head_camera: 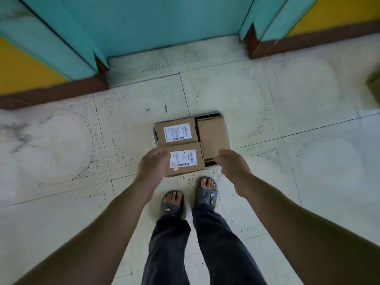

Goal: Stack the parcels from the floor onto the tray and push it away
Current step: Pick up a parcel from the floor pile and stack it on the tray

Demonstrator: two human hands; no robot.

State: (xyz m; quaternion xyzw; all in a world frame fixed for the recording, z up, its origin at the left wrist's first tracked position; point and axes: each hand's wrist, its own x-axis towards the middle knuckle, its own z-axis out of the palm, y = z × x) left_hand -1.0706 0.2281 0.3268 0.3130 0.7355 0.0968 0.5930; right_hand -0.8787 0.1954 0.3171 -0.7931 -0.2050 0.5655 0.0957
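Note:
A metal tray (218,114) lies on the tiled floor just ahead of my feet. Three brown cardboard parcels fill it: a labelled parcel (175,130) at the far left, a second labelled parcel (185,159) at the near left, and a plain parcel (211,136) along the right side. My left hand (153,166) hovers over the near parcel's left edge, fingers relaxed, holding nothing. My right hand (231,163) hangs above the tray's near right corner, fingers loosely curled and empty.
A turquoise door (164,23) in a recessed frame stands beyond the tray, flanked by yellow walls with a brown skirting (53,93). A brown shape (374,85) shows at the right edge. My sandalled feet (189,200) stand right behind the tray.

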